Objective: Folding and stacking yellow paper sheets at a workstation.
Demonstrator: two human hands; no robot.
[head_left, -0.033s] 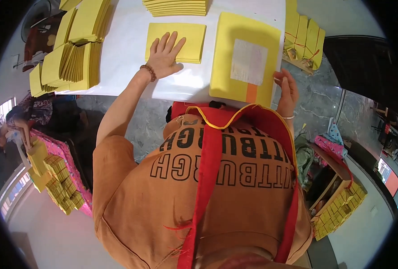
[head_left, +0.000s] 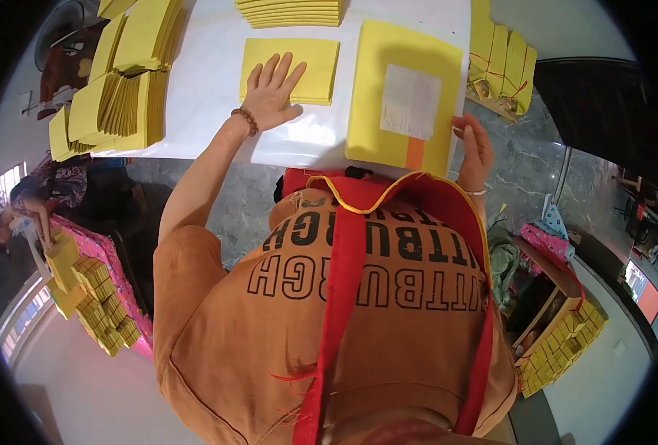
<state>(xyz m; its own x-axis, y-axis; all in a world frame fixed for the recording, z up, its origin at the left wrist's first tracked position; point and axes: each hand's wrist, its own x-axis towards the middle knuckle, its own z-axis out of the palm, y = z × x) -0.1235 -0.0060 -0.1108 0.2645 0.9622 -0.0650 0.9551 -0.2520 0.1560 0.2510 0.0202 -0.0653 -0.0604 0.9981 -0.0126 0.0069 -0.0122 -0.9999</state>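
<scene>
On the white-covered table (head_left: 203,89), my left hand (head_left: 273,93) lies flat with spread fingers on a small stack of yellow folded paper (head_left: 318,63). To its right is a larger stack of yellow paper sheets (head_left: 366,89), whose top carries a greyish-white rectangle and an orange strip. My right hand (head_left: 475,152) is at this stack's right edge, fingers loosely bent and slightly apart. Its fingertips are close to the edge; whether they touch it I cannot tell. Nothing shows in its grasp.
Several yellow paper bundles (head_left: 125,104) stand along the table's left side, and another pile (head_left: 288,11) is at its far edge. Tied yellow bundles (head_left: 503,67) are beyond the right edge. At lower left, a person (head_left: 36,196) bends beside a pink-covered surface (head_left: 114,267) with more bundles.
</scene>
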